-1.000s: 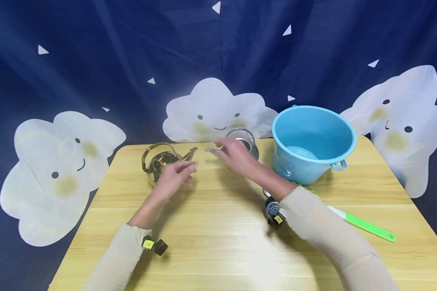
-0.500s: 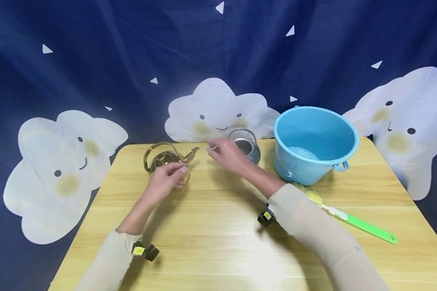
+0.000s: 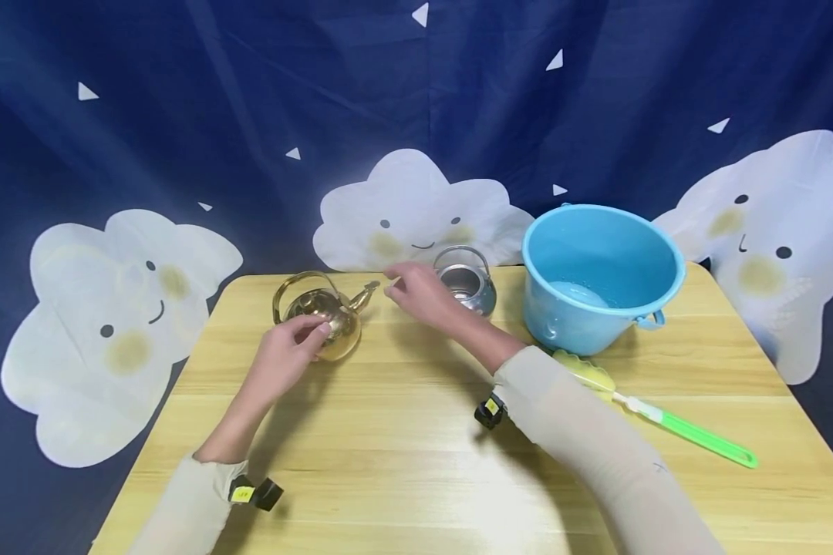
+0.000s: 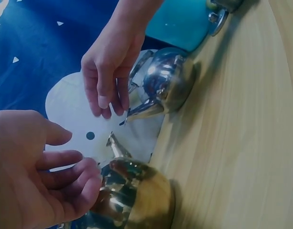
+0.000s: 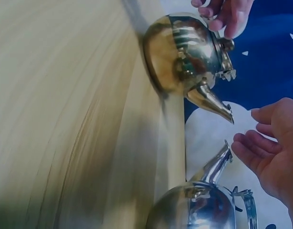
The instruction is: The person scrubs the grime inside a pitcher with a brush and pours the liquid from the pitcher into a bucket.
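A gold teapot (image 3: 343,335) with a hooped handle stands at the table's far left. My left hand (image 3: 286,356) is beside it, overlapping its near side in the head view; the left wrist view shows its fingers loosely bent with nothing between them. Farther right is a silver teapot (image 3: 482,299), its top opening uncovered. In front of its spout side hovers my right hand (image 3: 422,294), fingers relaxed and holding nothing. Seen from the right wrist, the gold spout (image 5: 210,105) and silver spout (image 5: 215,164) point toward each other, close to my right fingertips (image 5: 246,148).
A blue bucket (image 3: 562,324) stands at the back right, with a little clear liquid at its bottom. Before it lies a brush with a yellow scrubbing head (image 3: 586,374) and green handle (image 3: 708,439). A cloud-print curtain (image 3: 361,92) hangs behind the wooden table (image 3: 403,455).
My left hand has drawn back toward me and left, uncovering more of the gold teapot. My right hand has shifted slightly left, away from the silver teapot, whose spout it now hides.
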`<state>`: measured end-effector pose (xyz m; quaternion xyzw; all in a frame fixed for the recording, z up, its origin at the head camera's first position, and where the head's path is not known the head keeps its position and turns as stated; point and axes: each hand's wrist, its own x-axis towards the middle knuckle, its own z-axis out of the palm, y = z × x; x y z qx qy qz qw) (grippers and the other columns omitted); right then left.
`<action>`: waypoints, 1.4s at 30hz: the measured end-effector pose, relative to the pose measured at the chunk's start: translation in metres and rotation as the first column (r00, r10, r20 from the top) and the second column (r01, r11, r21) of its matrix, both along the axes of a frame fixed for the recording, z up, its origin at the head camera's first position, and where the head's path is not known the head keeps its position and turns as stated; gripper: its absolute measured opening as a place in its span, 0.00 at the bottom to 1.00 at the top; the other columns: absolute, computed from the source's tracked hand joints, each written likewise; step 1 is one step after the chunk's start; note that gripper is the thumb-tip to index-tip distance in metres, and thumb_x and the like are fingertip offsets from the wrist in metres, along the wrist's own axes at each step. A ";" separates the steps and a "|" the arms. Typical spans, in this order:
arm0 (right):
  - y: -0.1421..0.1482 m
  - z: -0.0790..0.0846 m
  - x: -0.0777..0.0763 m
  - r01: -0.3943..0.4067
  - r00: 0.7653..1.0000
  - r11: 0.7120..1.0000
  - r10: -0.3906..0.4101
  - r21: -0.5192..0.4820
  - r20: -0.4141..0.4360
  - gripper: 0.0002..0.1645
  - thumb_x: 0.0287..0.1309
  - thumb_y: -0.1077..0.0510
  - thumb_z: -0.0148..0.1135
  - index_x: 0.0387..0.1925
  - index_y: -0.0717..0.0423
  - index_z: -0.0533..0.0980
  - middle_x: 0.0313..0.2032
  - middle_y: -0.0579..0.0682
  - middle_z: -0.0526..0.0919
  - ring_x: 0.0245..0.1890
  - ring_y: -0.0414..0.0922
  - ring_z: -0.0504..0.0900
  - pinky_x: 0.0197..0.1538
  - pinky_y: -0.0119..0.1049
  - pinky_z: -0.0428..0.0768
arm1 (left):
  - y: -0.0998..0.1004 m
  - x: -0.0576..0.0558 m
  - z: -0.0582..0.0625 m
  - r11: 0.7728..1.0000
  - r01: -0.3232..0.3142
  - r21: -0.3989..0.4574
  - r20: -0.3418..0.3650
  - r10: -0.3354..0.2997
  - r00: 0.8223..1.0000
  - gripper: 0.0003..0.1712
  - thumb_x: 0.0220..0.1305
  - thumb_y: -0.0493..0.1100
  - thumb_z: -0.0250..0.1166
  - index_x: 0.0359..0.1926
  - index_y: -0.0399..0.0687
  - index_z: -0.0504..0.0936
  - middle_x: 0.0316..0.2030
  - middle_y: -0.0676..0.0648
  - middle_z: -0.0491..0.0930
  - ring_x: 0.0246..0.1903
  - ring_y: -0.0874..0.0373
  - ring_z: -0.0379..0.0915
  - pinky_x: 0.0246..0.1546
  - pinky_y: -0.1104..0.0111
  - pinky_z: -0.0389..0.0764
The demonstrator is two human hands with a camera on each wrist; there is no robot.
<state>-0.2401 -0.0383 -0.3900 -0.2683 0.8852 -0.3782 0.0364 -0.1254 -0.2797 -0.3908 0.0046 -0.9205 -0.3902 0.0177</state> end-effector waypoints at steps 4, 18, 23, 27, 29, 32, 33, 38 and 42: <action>-0.006 -0.001 -0.001 0.002 1.000 1.000 -0.002 -0.002 0.018 0.26 0.70 0.58 0.63 0.66 0.61 0.75 0.66 0.58 0.80 0.52 0.48 0.88 0.55 0.37 0.88 | -0.006 0.004 0.002 0.996 -0.047 -0.077 -0.055 0.043 0.998 0.22 0.76 0.51 0.60 0.59 0.41 0.84 0.49 0.38 0.89 0.45 0.44 0.87 0.51 0.53 0.86; -0.020 -0.009 -0.003 0.038 0.995 0.998 -0.034 -0.049 0.089 0.26 0.74 0.57 0.59 0.68 0.63 0.73 0.66 0.61 0.80 0.57 0.53 0.87 0.59 0.43 0.87 | -0.021 0.006 0.003 0.950 -0.246 -0.194 -0.321 0.175 0.931 0.18 0.73 0.44 0.63 0.53 0.35 0.85 0.44 0.34 0.88 0.38 0.40 0.86 0.45 0.47 0.82; -0.026 -0.012 -0.005 0.057 0.991 0.995 -0.046 -0.083 0.126 0.24 0.77 0.57 0.54 0.68 0.63 0.73 0.64 0.61 0.82 0.54 0.51 0.89 0.52 0.38 0.89 | -0.029 0.004 0.001 0.931 -0.292 -0.219 -0.362 0.201 0.910 0.20 0.72 0.42 0.64 0.57 0.31 0.82 0.52 0.30 0.84 0.41 0.36 0.86 0.46 0.43 0.83; -0.031 -0.014 -0.008 0.088 0.976 0.986 -0.056 -0.145 0.212 0.24 0.78 0.59 0.50 0.69 0.64 0.71 0.64 0.62 0.81 0.51 0.51 0.90 0.47 0.34 0.89 | -0.036 -0.002 0.000 0.929 -0.305 -0.210 -0.283 0.240 0.928 0.25 0.73 0.44 0.63 0.62 0.30 0.78 0.55 0.29 0.84 0.43 0.36 0.87 0.50 0.43 0.84; -0.034 -0.014 -0.009 0.101 0.967 0.981 -0.057 -0.166 0.250 0.24 0.78 0.60 0.50 0.69 0.65 0.71 0.64 0.62 0.81 0.51 0.52 0.90 0.49 0.34 0.89 | -0.038 -0.005 -0.001 0.933 -0.298 -0.201 -0.228 0.252 0.941 0.27 0.73 0.45 0.62 0.64 0.30 0.77 0.56 0.30 0.84 0.45 0.36 0.88 0.52 0.43 0.84; -0.037 -0.015 -0.010 0.116 0.950 0.973 -0.049 -0.201 0.309 0.24 0.77 0.61 0.50 0.69 0.65 0.71 0.65 0.64 0.80 0.52 0.56 0.89 0.52 0.41 0.89 | -0.041 -0.012 -0.002 0.938 -0.283 -0.197 -0.174 0.251 0.952 0.25 0.74 0.46 0.60 0.62 0.31 0.79 0.55 0.31 0.85 0.47 0.36 0.88 0.55 0.43 0.84; -0.038 -0.016 -0.010 0.120 0.945 0.971 -0.048 -0.209 0.324 0.24 0.77 0.61 0.50 0.69 0.65 0.72 0.64 0.64 0.80 0.53 0.57 0.88 0.53 0.43 0.89 | -0.042 -0.014 -0.003 0.939 -0.279 -0.199 -0.172 0.247 0.954 0.23 0.74 0.45 0.60 0.60 0.32 0.81 0.54 0.32 0.85 0.48 0.35 0.87 0.55 0.42 0.83; -0.042 -0.017 -0.011 0.148 0.934 0.966 -0.067 -0.210 0.350 0.21 0.76 0.62 0.53 0.64 0.65 0.75 0.60 0.63 0.83 0.50 0.55 0.89 0.50 0.38 0.90 | -0.045 -0.019 -0.005 0.936 -0.282 -0.210 -0.173 0.249 0.953 0.20 0.72 0.42 0.61 0.56 0.32 0.84 0.49 0.31 0.87 0.52 0.31 0.83 0.59 0.40 0.79; -0.043 -0.019 -0.014 0.182 0.923 0.959 -0.090 -0.217 0.374 0.17 0.74 0.62 0.57 0.59 0.66 0.79 0.56 0.63 0.85 0.46 0.51 0.90 0.45 0.29 0.89 | -0.046 -0.022 -0.006 0.933 -0.281 -0.225 -0.176 0.245 0.954 0.19 0.71 0.40 0.61 0.57 0.32 0.83 0.45 0.32 0.89 0.51 0.31 0.84 0.57 0.40 0.79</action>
